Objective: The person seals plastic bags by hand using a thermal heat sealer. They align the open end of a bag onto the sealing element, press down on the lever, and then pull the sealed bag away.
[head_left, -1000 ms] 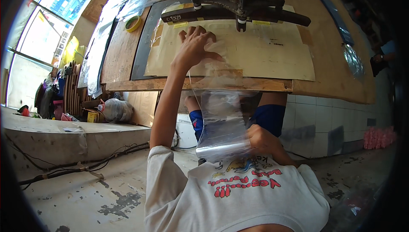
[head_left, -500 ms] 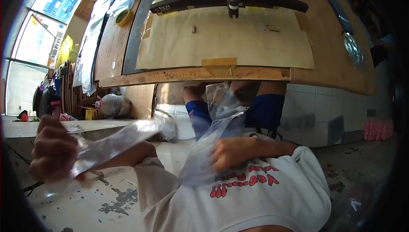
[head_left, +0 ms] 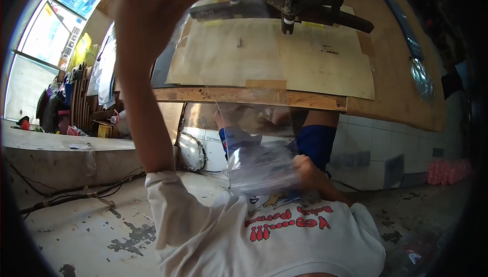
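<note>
The left hand (head_left: 152,7) is raised high over the wooden worktop (head_left: 264,96), pinching the top of a clear plastic bag (head_left: 259,165), while the right hand (head_left: 307,170) grips its lower end just below the worktop's front edge. Stretched this taut, the thin film could tear or slip from the upper pinch

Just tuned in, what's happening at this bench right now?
A person holds a clear plastic bag stretched between both hands. The left hand is raised high, close to the camera, gripping the bag's upper end; the right hand holds the lower end near the lap. Beyond lies a wooden table with a cardboard sheet and a dark metal press arm above it.
</note>
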Demonstrator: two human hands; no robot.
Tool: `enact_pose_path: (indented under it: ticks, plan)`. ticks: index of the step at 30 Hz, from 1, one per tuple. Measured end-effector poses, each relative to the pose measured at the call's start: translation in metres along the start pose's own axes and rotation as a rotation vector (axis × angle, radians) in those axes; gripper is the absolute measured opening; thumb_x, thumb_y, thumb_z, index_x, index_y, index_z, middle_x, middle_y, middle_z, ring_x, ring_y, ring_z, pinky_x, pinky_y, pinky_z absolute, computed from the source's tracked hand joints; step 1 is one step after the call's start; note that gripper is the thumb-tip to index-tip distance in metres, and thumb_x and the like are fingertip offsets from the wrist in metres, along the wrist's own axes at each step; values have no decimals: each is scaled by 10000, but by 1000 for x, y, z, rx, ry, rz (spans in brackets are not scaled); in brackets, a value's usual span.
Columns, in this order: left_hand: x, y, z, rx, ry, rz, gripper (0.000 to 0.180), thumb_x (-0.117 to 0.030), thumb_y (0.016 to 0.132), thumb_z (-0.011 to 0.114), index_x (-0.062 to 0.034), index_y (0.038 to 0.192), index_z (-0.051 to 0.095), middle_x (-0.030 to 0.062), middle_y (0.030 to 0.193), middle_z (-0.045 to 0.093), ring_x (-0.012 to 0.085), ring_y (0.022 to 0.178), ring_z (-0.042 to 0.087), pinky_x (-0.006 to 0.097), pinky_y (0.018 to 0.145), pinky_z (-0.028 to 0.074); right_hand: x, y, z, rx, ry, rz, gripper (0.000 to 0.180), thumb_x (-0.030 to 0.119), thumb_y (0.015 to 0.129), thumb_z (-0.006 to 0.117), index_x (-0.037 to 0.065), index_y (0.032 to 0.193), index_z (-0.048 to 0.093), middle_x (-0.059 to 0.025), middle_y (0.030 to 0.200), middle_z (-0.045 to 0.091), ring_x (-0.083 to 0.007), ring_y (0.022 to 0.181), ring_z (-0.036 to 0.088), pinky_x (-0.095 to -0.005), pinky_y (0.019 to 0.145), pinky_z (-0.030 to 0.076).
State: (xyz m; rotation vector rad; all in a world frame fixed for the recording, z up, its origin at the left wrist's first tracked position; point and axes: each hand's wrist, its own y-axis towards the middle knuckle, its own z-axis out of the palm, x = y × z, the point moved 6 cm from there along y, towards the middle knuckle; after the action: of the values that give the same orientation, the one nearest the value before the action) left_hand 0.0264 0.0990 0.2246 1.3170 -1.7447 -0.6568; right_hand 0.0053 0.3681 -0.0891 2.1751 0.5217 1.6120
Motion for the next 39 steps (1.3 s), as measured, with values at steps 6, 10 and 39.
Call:
enact_pose_path:
  ticks: [6, 10, 39]
  plan:
    - [-43, -47, 89, 332, -191, -331, 424, -324, 870, 770, -98, 1210, 655, 100, 1092, 610, 305, 996, 617, 441, 867, 507, -5, -15, 1, -13, 107, 124, 258, 292, 810, 738, 47, 752, 679, -106, 738, 637, -325, 650, 604, -451, 628, 448]
    - [-106, -137, 120, 930, -284, -402, 662, -512, 970, 582, -30, 1419, 511, 306, 1504, 408, 450, 1421, 379, 506, 1198, 280, -1, -12, 3, 107, 84, 71, 267, 302, 818, 733, 50, 754, 672, -96, 744, 635, -310, 646, 602, -438, 627, 443]
    - [-32, -160, 229, 805, -382, -380, 1060, -739, 894, 493, 81, 1529, 275, 267, 1605, 273, 377, 1498, 271, 420, 1238, 225, -33, 74, -85, 49, -319, 144, 342, 198, 796, 737, 134, 1129, 783, -104, 854, 740, -176, 656, 659, -296, 653, 513]
